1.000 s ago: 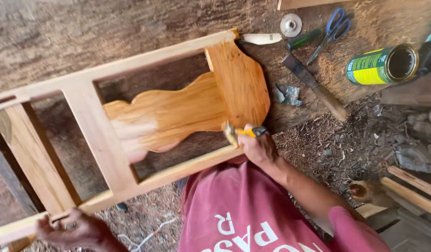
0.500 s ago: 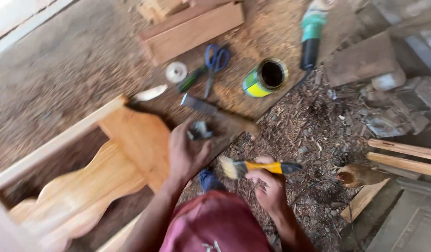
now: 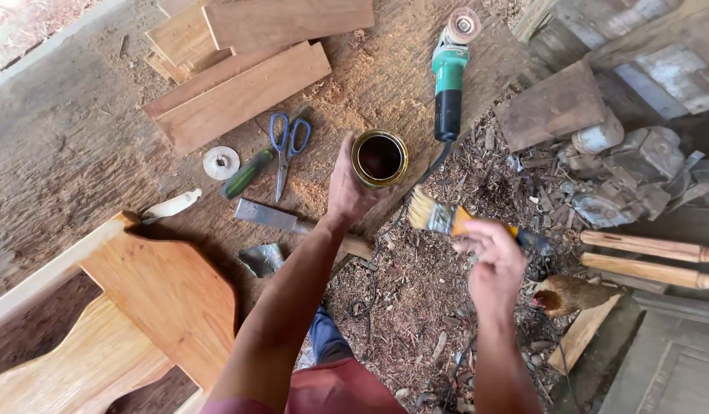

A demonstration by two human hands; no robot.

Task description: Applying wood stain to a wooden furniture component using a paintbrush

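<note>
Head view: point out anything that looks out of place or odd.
A brown chicken stands among wood shavings right beside the right hand holding the paintbrush; odd among tools. The open tin, held by the left hand, shows no spill.

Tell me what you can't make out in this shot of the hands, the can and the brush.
Head view only:
- Can: its wall is hidden by the left hand; the dark inside hides the fill level.
- Brush: the handle's middle is covered by the right hand.
- Wooden frame: cut off by the left and bottom edges.
</note>
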